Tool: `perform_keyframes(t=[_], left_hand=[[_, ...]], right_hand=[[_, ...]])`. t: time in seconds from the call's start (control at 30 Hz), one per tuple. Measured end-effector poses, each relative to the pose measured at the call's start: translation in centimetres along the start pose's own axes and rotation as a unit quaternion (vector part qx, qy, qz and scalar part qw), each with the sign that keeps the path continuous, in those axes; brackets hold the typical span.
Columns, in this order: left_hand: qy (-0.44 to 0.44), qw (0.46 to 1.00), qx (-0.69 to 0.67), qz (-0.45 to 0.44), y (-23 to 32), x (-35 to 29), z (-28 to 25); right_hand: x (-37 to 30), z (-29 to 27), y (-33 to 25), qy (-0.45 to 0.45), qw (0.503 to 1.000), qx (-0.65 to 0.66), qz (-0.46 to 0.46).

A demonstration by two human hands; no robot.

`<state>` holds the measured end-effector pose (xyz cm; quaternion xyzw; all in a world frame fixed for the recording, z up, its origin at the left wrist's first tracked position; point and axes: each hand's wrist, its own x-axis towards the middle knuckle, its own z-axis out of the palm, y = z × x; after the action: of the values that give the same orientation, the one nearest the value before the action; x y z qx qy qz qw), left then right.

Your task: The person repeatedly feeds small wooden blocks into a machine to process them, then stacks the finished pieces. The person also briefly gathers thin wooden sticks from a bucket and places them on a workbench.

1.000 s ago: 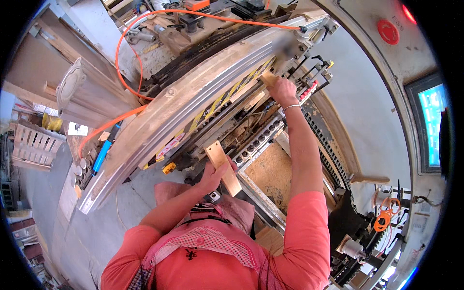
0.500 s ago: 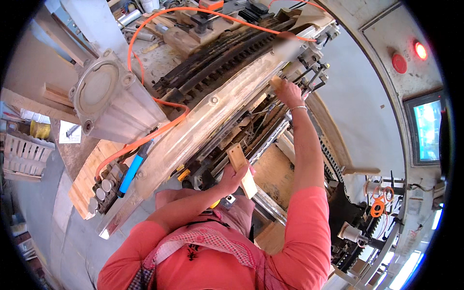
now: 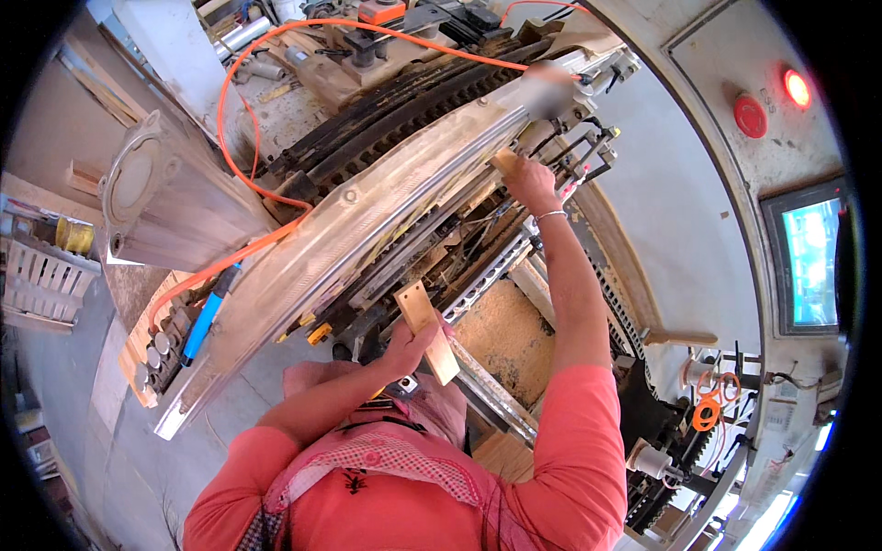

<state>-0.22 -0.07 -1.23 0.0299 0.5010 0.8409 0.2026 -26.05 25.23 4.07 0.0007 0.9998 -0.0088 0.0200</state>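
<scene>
My left hand (image 3: 407, 354) is closed around a flat, pale wooden strip (image 3: 416, 304) with small holes near its far end. The strip slants in front of my body, its near end reaching past my fingers. Stretched far forward, my right hand (image 3: 534, 186) pinches a small wooden piece (image 3: 504, 163) at the far end of the machine's metal clamps (image 3: 602, 151). My right fingers hide part of that piece, and I cannot tell whether it touches the machine.
A long machine rail (image 3: 344, 207) crosses diagonally beyond my hands. An orange hose (image 3: 220, 110) loops over it. On the left stands a large metal motor housing (image 3: 175, 197). Sawdust lies in a tray (image 3: 505, 335). At right are a red button (image 3: 751, 116) and a lit screen (image 3: 810, 262).
The view has swung a little, so machine and hands appear farther left. Both hands keep hold of their wooden pieces, with only slight movement.
</scene>
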Motion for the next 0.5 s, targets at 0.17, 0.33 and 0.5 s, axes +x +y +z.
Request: perform_keyframes(t=[0.17,0.33,0.5], left_hand=[[-0.008,0.999,0.041,0.016,0.8,-0.2,0.1],[-0.007,0.999,0.036,0.017,0.8,-0.2,0.3],[-0.023,0.999,0.031,0.018,1.0,-0.1,0.3]], right_hand=[[0.3,0.5,0.3,0.008,1.0,-0.001,-0.013],[0.5,1.2,0.7,0.003,1.0,-0.002,0.001],[0.3,0.7,0.5,-0.005,1.0,0.006,0.004]])
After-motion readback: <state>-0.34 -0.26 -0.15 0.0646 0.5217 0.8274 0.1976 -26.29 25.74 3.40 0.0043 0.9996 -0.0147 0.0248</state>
